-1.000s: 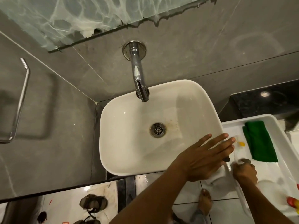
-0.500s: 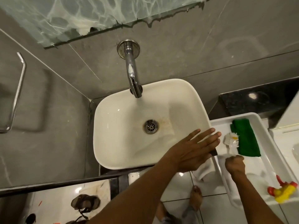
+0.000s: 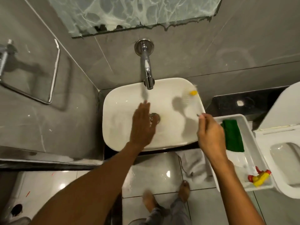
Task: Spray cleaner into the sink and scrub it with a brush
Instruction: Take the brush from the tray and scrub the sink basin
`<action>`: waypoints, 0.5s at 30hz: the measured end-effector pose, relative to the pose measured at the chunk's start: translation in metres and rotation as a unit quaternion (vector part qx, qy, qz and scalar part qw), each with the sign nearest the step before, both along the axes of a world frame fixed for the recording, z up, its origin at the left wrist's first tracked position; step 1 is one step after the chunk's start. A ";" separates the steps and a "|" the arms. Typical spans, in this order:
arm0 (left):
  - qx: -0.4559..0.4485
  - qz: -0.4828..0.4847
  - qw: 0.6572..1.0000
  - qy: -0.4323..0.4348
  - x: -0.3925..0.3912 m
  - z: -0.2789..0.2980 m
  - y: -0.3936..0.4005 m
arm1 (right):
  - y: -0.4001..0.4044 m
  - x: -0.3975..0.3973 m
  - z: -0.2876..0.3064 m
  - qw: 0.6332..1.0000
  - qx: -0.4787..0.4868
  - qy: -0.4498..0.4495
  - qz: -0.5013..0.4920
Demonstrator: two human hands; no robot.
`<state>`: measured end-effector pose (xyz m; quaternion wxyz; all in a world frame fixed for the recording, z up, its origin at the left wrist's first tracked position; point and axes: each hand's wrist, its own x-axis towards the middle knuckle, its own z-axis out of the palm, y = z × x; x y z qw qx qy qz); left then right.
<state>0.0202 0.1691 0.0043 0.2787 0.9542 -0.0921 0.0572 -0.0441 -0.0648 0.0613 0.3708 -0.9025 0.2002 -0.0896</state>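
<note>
A white rectangular sink (image 3: 123,140) sits under a chrome wall tap (image 3: 147,69), with a metal drain (image 3: 155,118) in its middle. My right hand (image 3: 211,135) is shut on the handle of a white brush with a yellow spot (image 3: 190,95); the blurred brush head is over the sink's far right corner. My left hand (image 3: 142,124) hovers flat over the basin beside the drain, fingers together, holding nothing. A red and yellow spray bottle (image 3: 259,177) lies in the white tray (image 3: 253,143) on the right.
A green cloth (image 3: 233,137) lies in the tray. A white toilet (image 3: 285,143) stands at the far right. A chrome towel rail (image 3: 53,70) hangs on the left wall. A pale cloth (image 3: 194,164) hangs below the sink, and my feet (image 3: 167,197) are on the tiled floor.
My right hand lifted the brush out of the tray and carried it over the sink. My left hand moved from the sink's right rim to above the drain. The view shifted.
</note>
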 end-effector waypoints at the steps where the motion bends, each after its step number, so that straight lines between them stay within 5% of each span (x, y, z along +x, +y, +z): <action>1: 0.007 0.045 0.999 0.007 0.002 -0.002 0.020 | 0.013 0.012 0.004 0.998 -0.027 0.038 0.030; 6: 0.109 0.125 0.985 0.047 -0.001 -0.015 0.109 | 0.047 0.067 -0.006 0.959 -0.122 0.246 0.078; 9: 0.105 0.141 0.983 0.046 -0.004 -0.019 0.121 | 0.052 0.078 -0.015 0.946 -0.170 0.263 0.083; 13: 0.079 0.148 0.986 0.025 -0.003 -0.019 0.120 | 0.102 0.056 -0.040 0.902 -0.184 0.297 0.253; 15: 0.064 0.149 0.986 0.027 -0.003 -0.017 0.120 | 0.096 0.062 -0.037 0.903 -0.183 0.313 0.230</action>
